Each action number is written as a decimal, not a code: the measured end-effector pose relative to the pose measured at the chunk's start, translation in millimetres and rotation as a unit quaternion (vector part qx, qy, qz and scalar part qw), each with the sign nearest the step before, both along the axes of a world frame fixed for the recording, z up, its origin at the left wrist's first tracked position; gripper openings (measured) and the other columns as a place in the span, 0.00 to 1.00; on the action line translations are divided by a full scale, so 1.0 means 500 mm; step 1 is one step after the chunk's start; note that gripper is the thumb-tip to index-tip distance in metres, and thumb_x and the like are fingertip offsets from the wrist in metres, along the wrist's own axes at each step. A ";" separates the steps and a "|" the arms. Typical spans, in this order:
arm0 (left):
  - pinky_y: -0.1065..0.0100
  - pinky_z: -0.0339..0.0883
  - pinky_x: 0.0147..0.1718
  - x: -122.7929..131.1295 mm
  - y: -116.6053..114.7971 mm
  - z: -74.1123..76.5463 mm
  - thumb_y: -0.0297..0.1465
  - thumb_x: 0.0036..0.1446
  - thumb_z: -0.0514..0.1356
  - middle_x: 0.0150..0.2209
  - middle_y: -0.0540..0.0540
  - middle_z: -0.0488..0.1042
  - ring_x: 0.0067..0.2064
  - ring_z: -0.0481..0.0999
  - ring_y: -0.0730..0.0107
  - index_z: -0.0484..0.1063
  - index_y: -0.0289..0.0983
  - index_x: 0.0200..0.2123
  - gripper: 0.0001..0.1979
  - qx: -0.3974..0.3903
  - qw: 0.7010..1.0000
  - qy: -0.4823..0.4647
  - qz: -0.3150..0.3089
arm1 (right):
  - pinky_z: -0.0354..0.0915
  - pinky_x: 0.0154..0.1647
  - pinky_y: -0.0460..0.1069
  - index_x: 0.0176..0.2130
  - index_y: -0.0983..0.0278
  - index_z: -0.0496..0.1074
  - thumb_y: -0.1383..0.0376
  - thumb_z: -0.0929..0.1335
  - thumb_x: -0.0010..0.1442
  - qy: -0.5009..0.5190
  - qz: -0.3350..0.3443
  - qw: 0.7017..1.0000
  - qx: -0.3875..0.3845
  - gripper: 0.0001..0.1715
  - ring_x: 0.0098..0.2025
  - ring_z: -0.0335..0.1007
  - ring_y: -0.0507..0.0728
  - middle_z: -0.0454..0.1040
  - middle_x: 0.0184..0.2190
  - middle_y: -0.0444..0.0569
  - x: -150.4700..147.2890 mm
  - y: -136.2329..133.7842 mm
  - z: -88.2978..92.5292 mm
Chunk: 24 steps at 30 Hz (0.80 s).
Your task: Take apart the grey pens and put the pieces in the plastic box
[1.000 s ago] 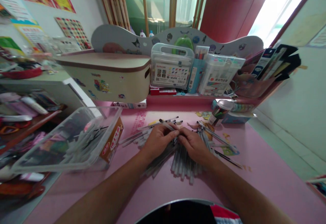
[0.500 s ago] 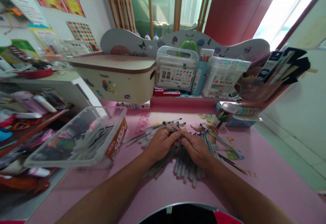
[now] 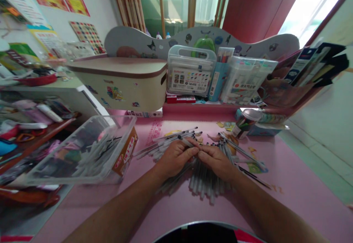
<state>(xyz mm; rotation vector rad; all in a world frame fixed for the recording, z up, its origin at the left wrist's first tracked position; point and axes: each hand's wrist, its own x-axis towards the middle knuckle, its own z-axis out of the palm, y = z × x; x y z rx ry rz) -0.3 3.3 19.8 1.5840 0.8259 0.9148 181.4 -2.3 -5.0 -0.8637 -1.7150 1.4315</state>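
My left hand (image 3: 174, 159) and my right hand (image 3: 219, 161) meet above the pink desk, fingertips almost touching. Between them is a slim pale pen (image 3: 186, 142) with a dark end pointing up and left. The left fingers wrap around it; the right thumb and fingers pinch near its other end, which they hide. A bundle of clear pens (image 3: 202, 184) lies below my hands, partly under the right one. More pens (image 3: 160, 147) lie in a loose pile beyond the left hand. Several others (image 3: 242, 149) lie to the right, some with dark barrels.
A clear plastic bin (image 3: 68, 178) with many pens inside stands on the left. At the back are a lidded cream box (image 3: 124, 84), a marker case (image 3: 190, 75) and a second marker case (image 3: 246, 81). A round clear jar (image 3: 246, 123) stands at the right rear.
The view has shifted slightly. Both hands stay together around the pen, with the fingers moved only a little and the pen's dark end showing more clearly. The piles look the same.
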 end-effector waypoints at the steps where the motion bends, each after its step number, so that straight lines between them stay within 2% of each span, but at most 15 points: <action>1: 0.72 0.57 0.25 -0.001 0.000 -0.001 0.36 0.60 0.57 0.21 0.53 0.65 0.24 0.64 0.75 0.74 0.35 0.36 0.11 -0.005 1.000 -0.002 -0.004 | 0.61 0.31 0.48 0.37 0.64 0.77 0.51 0.64 0.64 0.011 0.012 0.999 -0.031 0.21 0.26 0.62 0.53 0.65 0.21 0.43 0.002 0.001 -0.003; 3: 0.72 0.57 0.25 -0.001 0.000 -0.004 0.36 0.60 0.58 0.21 0.52 0.66 0.23 0.65 0.75 0.75 0.34 0.37 0.11 -0.013 1.000 0.000 -0.008 | 0.57 0.26 0.47 0.37 0.65 0.76 0.51 0.65 0.63 0.021 0.026 0.997 -0.063 0.20 0.22 0.55 0.50 0.61 0.19 0.41 0.006 0.002 -0.007; 4: 0.72 0.57 0.25 -0.001 0.000 -0.005 0.37 0.60 0.58 0.21 0.52 0.66 0.23 0.65 0.75 0.75 0.34 0.37 0.11 -0.016 1.000 0.001 -0.005 | 0.57 0.26 0.46 0.38 0.64 0.75 0.52 0.65 0.62 0.020 0.024 0.998 -0.055 0.19 0.22 0.55 0.50 0.62 0.21 0.41 0.007 0.003 -0.007; 7: 0.73 0.58 0.24 0.003 0.001 -0.007 0.37 0.59 0.59 0.22 0.51 0.69 0.23 0.66 0.76 0.76 0.35 0.37 0.11 -0.018 0.999 -0.003 0.034 | 0.60 0.34 0.48 0.40 0.63 0.72 0.59 0.64 0.63 -0.032 -0.038 0.997 0.053 0.12 0.31 0.63 0.54 0.70 0.32 0.46 0.004 0.001 -0.003; 10: 0.73 0.59 0.22 0.009 -0.001 -0.003 0.36 0.58 0.60 0.22 0.51 0.70 0.21 0.67 0.76 0.76 0.34 0.34 0.11 -0.016 0.996 0.003 0.089 | 0.60 0.40 0.51 0.38 0.63 0.70 0.65 0.60 0.65 -0.130 -0.104 0.970 0.178 0.10 0.37 0.66 0.56 0.71 0.34 0.48 -0.008 -0.004 0.001; 13: 0.73 0.59 0.22 0.014 -0.006 0.005 0.36 0.57 0.61 0.21 0.51 0.70 0.21 0.67 0.76 0.75 0.34 0.31 0.10 -0.010 0.993 0.006 0.115 | 0.61 0.42 0.51 0.38 0.62 0.69 0.67 0.58 0.66 -0.162 -0.134 0.949 0.236 0.11 0.39 0.67 0.57 0.72 0.37 0.50 -0.019 -0.011 -0.003; 17: 0.74 0.59 0.21 0.015 -0.009 0.010 0.35 0.58 0.61 0.21 0.51 0.69 0.21 0.67 0.77 0.76 0.34 0.32 0.10 -0.011 0.995 -0.027 0.094 | 0.62 0.41 0.51 0.40 0.62 0.69 0.65 0.57 0.68 -0.164 -0.135 0.948 0.239 0.13 0.38 0.69 0.57 0.73 0.35 0.49 -0.020 -0.018 -0.006; 24: 0.73 0.60 0.22 0.011 -0.001 0.003 0.35 0.56 0.61 0.20 0.52 0.69 0.21 0.67 0.77 0.75 0.35 0.32 0.08 -0.026 0.996 -0.061 0.065 | 0.63 0.42 0.49 0.45 0.61 0.75 0.64 0.59 0.68 -0.115 -0.092 0.971 0.191 0.17 0.38 0.70 0.55 0.74 0.34 0.46 -0.010 -0.014 0.015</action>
